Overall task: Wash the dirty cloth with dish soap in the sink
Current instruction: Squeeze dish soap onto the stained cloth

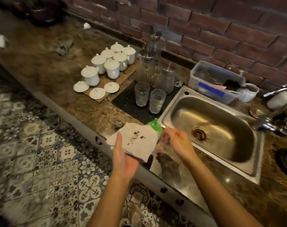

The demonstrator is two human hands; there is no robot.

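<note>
1. Brick wall (pixel 221 30), red-brown, fills the upper right of the frame.
2. Patterned floor tiles (pixel 41 153) cover the lower left.
3. Mottled brown countertop (pixel 49 68) runs diagonally from upper left to lower right.
4. Steel sink (pixel 221 136) is set into the counter at centre right, with its drain (pixel 199 133) near the basin's middle and a tap (pixel 278 99) at the right edge.
5. Clear plastic tub (pixel 216 81) sits behind the sink against the wall.
6. Black mat (pixel 128 104) lies just left of the sink and carries two tumblers (pixel 142 94) and several glass jugs (pixel 165 79).
7. Wooden board (pixel 124 76) further left bears white lidded cups (pixel 91 76) and three loose lids.
8. Dirty cloth (pixel 136 140), pale with dark brown specks on top, is held flat over the counter's front edge, just left of the sink.
9. Left hand (pixel 123 158) holds the cloth from below, the thumb laid across its top and the fingers hidden beneath.
10. Right hand (pixel 177 143) reaches toward the soap bottle at the sink's near-left corner; it is blurred, so I cannot tell whether its fingers are clamped on anything.
11. Soap bottle (pixel 154 126) shows a green top, just beside the cloth's right edge.
</note>
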